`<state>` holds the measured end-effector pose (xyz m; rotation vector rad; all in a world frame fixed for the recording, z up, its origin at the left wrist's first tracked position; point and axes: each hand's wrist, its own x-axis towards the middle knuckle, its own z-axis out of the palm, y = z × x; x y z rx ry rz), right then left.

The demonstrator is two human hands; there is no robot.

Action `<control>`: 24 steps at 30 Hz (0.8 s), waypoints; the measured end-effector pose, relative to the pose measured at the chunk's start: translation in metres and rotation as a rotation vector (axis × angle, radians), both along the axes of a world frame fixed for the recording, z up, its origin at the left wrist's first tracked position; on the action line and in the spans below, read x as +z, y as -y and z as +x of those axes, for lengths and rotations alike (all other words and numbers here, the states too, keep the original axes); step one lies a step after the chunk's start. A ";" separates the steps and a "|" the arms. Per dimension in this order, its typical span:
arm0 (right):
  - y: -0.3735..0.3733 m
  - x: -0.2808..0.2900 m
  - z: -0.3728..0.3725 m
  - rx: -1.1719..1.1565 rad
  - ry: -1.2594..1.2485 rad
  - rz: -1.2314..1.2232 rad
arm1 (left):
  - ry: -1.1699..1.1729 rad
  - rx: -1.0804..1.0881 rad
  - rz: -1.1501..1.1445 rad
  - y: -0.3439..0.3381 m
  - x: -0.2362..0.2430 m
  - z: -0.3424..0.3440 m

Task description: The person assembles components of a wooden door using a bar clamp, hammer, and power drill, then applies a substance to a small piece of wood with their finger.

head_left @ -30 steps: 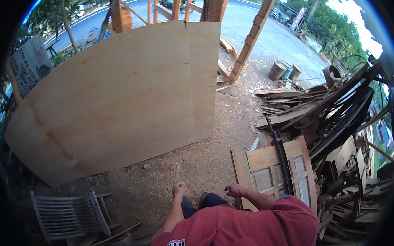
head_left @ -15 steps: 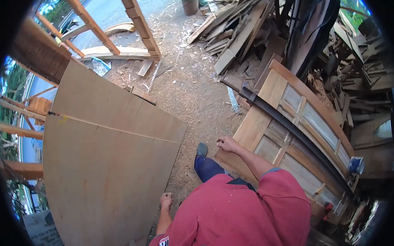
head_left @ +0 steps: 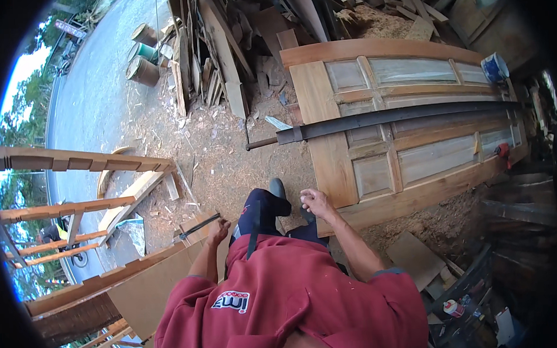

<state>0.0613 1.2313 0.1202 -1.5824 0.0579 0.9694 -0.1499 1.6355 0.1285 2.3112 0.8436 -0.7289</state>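
Outdoor wood yard here, sawdust-covered dirt ground [head_left: 229, 169] underfoot, scrap lumber heaped along the top and a paved road off to my left. So the view has swung a lot in the last second: a moment ago the big plywood sheet [head_left: 153, 289] filled most of what I was looking at, and now it's only a corner down at my lower left, while the long panelled wooden door [head_left: 406, 151] lying flat has slid in to take up the right side. I'd say that means I've turned away from the sheet and I'm facing the door now.

My left hand [head_left: 218, 230] is down by my side, right at the top edge of the plywood, fingers curled loosely; I honestly can't tell whether it's touching the edge or just beside it. It isn't holding anything I can see. My right hand [head_left: 316, 202] is out in front, fingers bent in a loose curl with nothing in them, hovering just beside the near corner of the door frame.

A long dark metal bar [head_left: 387, 118] lies across the door lengthwise. There's a small blue and white tub [head_left: 494, 67] at the far end, and a few round tins [head_left: 143, 62] out by the road. My dark shoe [head_left: 278, 189] is mid-step between my hands.
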 end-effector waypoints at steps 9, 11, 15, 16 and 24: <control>-0.090 -0.023 0.001 -0.253 -0.073 -0.153 | 0.249 -0.409 -0.030 -0.102 -0.065 0.395; -0.129 -0.029 0.008 -0.259 -0.209 -0.295 | 0.272 -0.447 -0.042 -0.109 -0.113 0.453; -0.222 -0.044 0.033 -0.322 -0.253 -0.364 | 0.079 -0.951 -0.176 -0.120 -0.197 0.496; -0.242 -0.046 0.041 -0.343 -0.209 -0.342 | 0.087 -1.290 -0.143 -0.122 -0.210 0.501; -0.318 -0.061 0.075 -0.308 -0.222 -0.464 | 0.226 -0.995 -0.698 -0.107 -0.173 0.491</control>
